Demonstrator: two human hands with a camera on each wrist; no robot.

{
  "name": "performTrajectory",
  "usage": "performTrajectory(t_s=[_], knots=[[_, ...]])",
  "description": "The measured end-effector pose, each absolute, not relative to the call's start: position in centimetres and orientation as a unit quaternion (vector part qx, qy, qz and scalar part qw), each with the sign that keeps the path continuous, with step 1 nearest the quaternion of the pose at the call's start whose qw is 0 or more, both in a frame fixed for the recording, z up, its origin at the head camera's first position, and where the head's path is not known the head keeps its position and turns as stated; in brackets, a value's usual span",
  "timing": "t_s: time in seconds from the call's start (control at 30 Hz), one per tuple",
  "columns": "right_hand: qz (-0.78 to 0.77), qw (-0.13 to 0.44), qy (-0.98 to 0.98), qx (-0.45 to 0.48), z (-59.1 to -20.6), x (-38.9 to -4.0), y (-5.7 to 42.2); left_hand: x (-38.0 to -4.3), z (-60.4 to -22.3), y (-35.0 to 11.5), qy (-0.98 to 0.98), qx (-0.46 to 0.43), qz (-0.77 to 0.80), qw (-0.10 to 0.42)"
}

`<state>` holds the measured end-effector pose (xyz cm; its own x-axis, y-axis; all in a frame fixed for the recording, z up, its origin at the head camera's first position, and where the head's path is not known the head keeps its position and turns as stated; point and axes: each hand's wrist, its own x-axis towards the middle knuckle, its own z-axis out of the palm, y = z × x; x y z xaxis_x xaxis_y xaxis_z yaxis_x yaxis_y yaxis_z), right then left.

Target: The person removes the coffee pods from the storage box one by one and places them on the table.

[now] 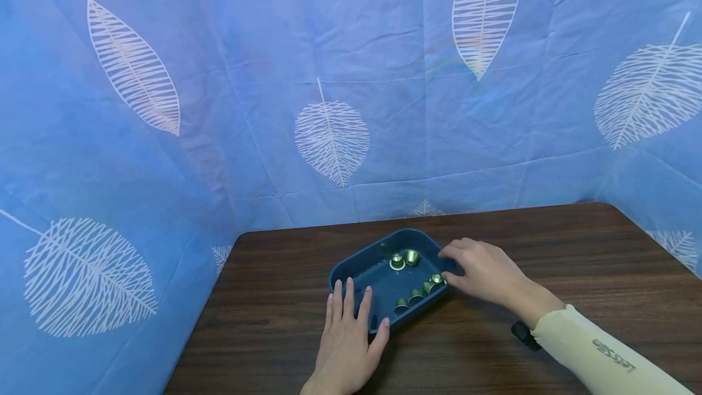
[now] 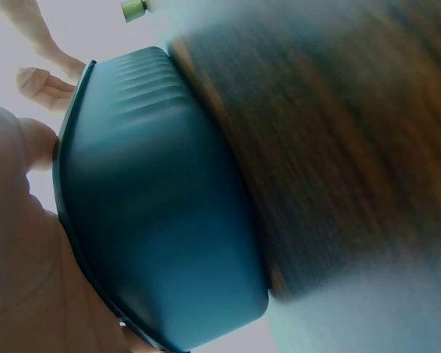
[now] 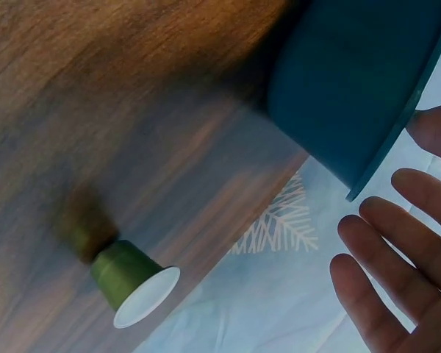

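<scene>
A dark blue tray (image 1: 378, 245) with rounded corners stands on the table, slanted in the head view. Several green coffee capsules (image 1: 412, 258) lie inside, some along its near right wall. My left hand (image 1: 348, 343) spreads over the tray's near left end, fingers straight across the rim and thumb at the near side. At the right end, my right hand (image 1: 485, 270) has its thumb touching the rim (image 3: 404, 136), its other fingers apart from one another. Another green capsule (image 3: 132, 279), white face away from the tabletop, stands outside the tray; the right hand hides it in the head view.
The brown wooden table (image 1: 258, 316) has its far edge close to a blue cloth backdrop (image 1: 384, 139) with white leaf prints. Cloth also hangs at the left and right sides. A black strap (image 1: 525, 335) sits at my right wrist by the pale sleeve (image 1: 603, 346).
</scene>
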<state>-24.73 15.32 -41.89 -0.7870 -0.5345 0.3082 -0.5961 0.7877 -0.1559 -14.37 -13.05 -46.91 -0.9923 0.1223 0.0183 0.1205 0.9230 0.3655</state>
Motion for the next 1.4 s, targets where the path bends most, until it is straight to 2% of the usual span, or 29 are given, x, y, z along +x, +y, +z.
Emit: performTrajectory(t_s=[0.67, 0.9, 1.4], knots=[[-0.002, 0.071, -0.927, 0.368, -40.1, -25.5, 12.5, -14.4, -46.9, -13.2, 0.983, 0.054, 0.176, 0.0], [0.021, 0.022, -0.933, 0.359, -40.2, -25.8, 12.1, -14.5, -47.1, -12.9, 0.984, 0.055, 0.17, 0.0], [0.033, 0.002, -0.934, 0.355, -40.8, -26.3, 11.7, -14.5, -47.1, -12.8, 0.984, 0.052, 0.172, -0.003]])
